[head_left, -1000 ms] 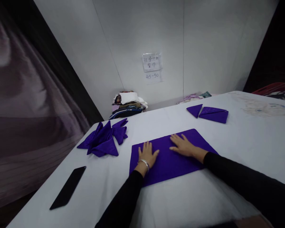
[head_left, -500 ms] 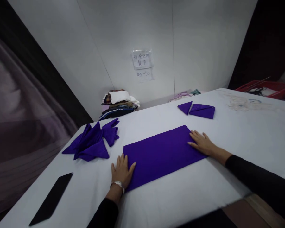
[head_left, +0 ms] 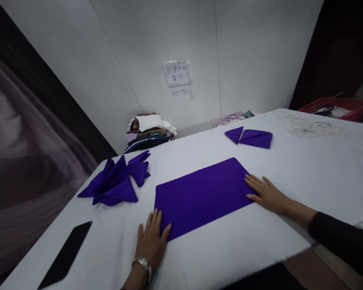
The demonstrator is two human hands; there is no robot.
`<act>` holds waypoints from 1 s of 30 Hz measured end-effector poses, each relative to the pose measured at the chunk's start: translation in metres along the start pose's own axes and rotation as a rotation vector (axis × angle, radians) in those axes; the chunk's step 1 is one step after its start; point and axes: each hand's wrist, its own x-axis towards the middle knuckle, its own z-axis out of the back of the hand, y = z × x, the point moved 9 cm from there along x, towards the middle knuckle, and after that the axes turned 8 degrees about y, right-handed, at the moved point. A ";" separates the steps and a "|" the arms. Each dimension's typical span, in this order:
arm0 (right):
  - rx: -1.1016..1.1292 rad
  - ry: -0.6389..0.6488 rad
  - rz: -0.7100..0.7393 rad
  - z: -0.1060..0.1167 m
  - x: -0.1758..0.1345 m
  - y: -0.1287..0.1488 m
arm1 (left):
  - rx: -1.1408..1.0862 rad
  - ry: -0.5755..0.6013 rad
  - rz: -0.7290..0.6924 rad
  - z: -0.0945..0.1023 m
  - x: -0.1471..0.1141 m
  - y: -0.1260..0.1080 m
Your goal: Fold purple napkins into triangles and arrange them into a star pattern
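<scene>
A purple cloth napkin (head_left: 199,193) lies flat on the white-covered table (head_left: 218,249), folded into a long rectangle. At its near left corner rests my left hand (head_left: 151,237), palm down with fingers apart and a bracelet on the wrist. My right hand (head_left: 268,195) lies flat at the right end, its fingertips touching the napkin's edge. Both hands hold nothing. To the left stands a group of folded purple napkins (head_left: 115,181) with pointed ends. Beyond the right end lie a small purple triangle (head_left: 234,135) and another folded purple piece (head_left: 256,139).
A flat black object (head_left: 66,253) lies on the table at the near left. Stacked clothes (head_left: 151,133) stand by the wall, where a handwritten paper sign (head_left: 178,74) hangs. At the far right is a red basket (head_left: 353,106); pale stringy material (head_left: 313,128) lies before it.
Both hands have slid nearer to me along the napkin's ends, the right one also a little outward. The napkin stays flat and nearly in place. The view has shifted slightly.
</scene>
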 end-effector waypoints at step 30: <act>-0.046 -0.020 -0.139 0.015 0.129 -0.041 | -0.109 -0.071 0.081 0.035 0.105 0.009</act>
